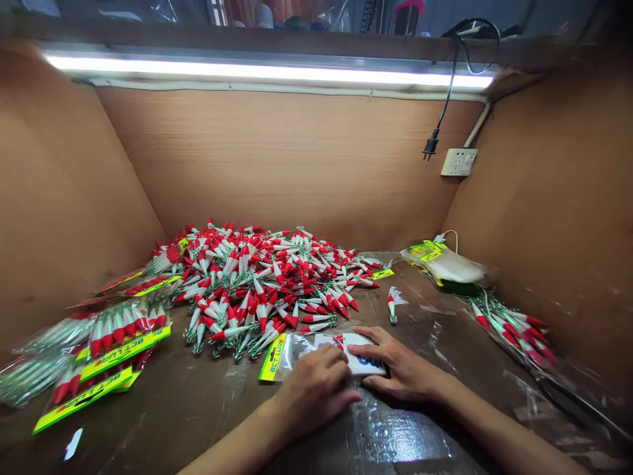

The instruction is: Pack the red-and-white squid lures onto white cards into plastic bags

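"Where are we looking?"

"Into a wood-panelled booth, its back wall lit by a bright tube lamp, with a dark brown tabletop below. A big heap of lures lies on it, and we take that as our landmark."

"How do those lures look to us?"

"Slim, pointed bodies banded red and white, with shiny greenish ends. We see one loose lure to the right of the heap."

"And the bag?"

"We find the bag just in front of the heap, lying flat: clear, glossy plastic with a yellow header lettered BCT LURE. A white block with blue lettering sits in front of the heap too, toward its right."

"Our hands?"

"Both are in front of the heap. Our left hand curls over the bag's right part; its grip is hidden, so we can't tell if it pinches. Our right hand lies across the white block, thumb and fingers apart; whether they squeeze, we can't tell."

"Left of the heap?"

"Filled packs."
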Demonstrator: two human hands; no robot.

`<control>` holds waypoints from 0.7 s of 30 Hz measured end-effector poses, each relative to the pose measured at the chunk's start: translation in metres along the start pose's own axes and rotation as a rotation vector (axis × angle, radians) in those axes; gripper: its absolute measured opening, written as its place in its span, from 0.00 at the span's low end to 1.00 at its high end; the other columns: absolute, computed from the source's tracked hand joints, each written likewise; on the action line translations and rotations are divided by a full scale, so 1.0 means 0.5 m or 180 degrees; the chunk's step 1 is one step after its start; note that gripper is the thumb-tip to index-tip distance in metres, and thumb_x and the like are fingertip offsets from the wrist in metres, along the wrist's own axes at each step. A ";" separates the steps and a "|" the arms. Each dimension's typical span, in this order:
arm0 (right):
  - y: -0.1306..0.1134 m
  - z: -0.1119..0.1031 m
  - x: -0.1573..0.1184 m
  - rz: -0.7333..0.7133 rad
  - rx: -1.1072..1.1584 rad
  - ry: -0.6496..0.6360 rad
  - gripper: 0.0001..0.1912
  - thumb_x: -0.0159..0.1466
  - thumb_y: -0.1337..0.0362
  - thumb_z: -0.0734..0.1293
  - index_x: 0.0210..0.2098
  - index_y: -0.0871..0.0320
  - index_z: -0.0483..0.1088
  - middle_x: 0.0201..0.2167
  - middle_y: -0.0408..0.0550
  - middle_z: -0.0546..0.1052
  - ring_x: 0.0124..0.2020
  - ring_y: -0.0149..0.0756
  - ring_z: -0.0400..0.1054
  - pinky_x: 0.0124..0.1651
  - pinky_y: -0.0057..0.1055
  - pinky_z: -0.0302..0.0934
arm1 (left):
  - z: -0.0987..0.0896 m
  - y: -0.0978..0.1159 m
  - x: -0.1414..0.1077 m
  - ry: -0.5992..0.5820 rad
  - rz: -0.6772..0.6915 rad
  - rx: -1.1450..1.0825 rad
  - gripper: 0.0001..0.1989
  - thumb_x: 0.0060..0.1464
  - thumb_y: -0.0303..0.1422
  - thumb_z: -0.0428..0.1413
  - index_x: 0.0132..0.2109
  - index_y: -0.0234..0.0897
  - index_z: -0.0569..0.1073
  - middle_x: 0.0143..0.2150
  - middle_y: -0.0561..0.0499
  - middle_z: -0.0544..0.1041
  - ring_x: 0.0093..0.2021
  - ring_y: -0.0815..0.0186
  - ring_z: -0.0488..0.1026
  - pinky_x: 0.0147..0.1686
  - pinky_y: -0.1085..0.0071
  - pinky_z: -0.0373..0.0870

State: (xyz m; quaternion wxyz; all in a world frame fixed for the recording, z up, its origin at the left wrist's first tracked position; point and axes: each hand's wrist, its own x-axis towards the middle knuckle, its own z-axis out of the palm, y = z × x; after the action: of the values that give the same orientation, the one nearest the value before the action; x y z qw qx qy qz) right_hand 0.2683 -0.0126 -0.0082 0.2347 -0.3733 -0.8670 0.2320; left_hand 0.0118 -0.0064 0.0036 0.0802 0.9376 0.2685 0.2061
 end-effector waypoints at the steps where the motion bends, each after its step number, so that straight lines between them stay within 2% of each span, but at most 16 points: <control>1: 0.005 -0.001 -0.002 -0.0002 0.0021 0.0003 0.32 0.60 0.63 0.72 0.63 0.49 0.68 0.71 0.55 0.58 0.69 0.54 0.54 0.67 0.53 0.53 | -0.016 -0.013 -0.001 0.0001 -0.0184 -0.0085 0.13 0.58 0.41 0.64 0.46 0.41 0.73 0.46 0.47 0.76 0.48 0.56 0.72 0.46 0.63 0.70; 4: 0.016 -0.011 -0.007 0.0015 0.0069 -0.0054 0.32 0.59 0.60 0.75 0.62 0.49 0.69 0.70 0.57 0.60 0.68 0.55 0.56 0.66 0.56 0.54 | -0.058 -0.056 -0.006 -0.0221 -0.0581 -0.0132 0.24 0.52 0.41 0.68 0.53 0.43 0.71 0.50 0.48 0.74 0.49 0.56 0.72 0.47 0.62 0.69; 8: 0.020 -0.025 -0.010 0.0128 0.0152 -0.0068 0.31 0.57 0.56 0.76 0.60 0.49 0.71 0.67 0.56 0.64 0.66 0.55 0.59 0.65 0.56 0.56 | -0.077 -0.081 -0.014 -0.0519 -0.0572 -0.0104 0.25 0.50 0.43 0.69 0.53 0.44 0.72 0.51 0.48 0.73 0.51 0.55 0.71 0.48 0.64 0.69; 11: 0.026 -0.026 -0.012 0.0191 0.0188 -0.0006 0.29 0.56 0.55 0.77 0.56 0.49 0.74 0.65 0.55 0.66 0.64 0.53 0.62 0.63 0.54 0.58 | -0.071 -0.077 -0.016 -0.0476 -0.0516 -0.0133 0.29 0.49 0.43 0.70 0.56 0.44 0.70 0.55 0.47 0.72 0.54 0.54 0.70 0.51 0.62 0.69; 16: 0.031 -0.029 -0.015 0.0198 0.0258 0.0045 0.28 0.55 0.52 0.78 0.54 0.49 0.76 0.63 0.55 0.69 0.61 0.53 0.66 0.61 0.51 0.61 | -0.054 -0.070 -0.015 -0.0367 -0.0441 -0.0225 0.47 0.45 0.47 0.71 0.68 0.48 0.60 0.63 0.43 0.68 0.60 0.50 0.67 0.58 0.54 0.66; 19: -0.005 -0.040 -0.003 0.0112 0.0171 0.0035 0.27 0.55 0.53 0.78 0.54 0.48 0.77 0.63 0.53 0.69 0.61 0.53 0.65 0.61 0.50 0.61 | -0.028 -0.049 -0.005 -0.0215 -0.0367 -0.0248 0.59 0.41 0.55 0.69 0.73 0.44 0.50 0.69 0.39 0.62 0.66 0.44 0.60 0.65 0.47 0.57; 21: -0.048 -0.050 0.015 0.0013 0.0044 0.0007 0.26 0.56 0.56 0.77 0.54 0.47 0.77 0.63 0.50 0.69 0.61 0.53 0.65 0.61 0.49 0.62 | -0.006 -0.026 0.009 -0.0179 -0.0407 -0.0263 0.61 0.42 0.56 0.68 0.74 0.43 0.47 0.72 0.37 0.58 0.69 0.42 0.57 0.67 0.42 0.52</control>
State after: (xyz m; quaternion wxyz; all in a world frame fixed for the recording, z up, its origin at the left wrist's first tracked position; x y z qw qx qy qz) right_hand 0.2651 -0.0161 0.0271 0.2377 -0.3737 -0.8644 0.2380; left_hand 0.0077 0.0070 0.0042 0.1393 0.9198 0.3168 0.1850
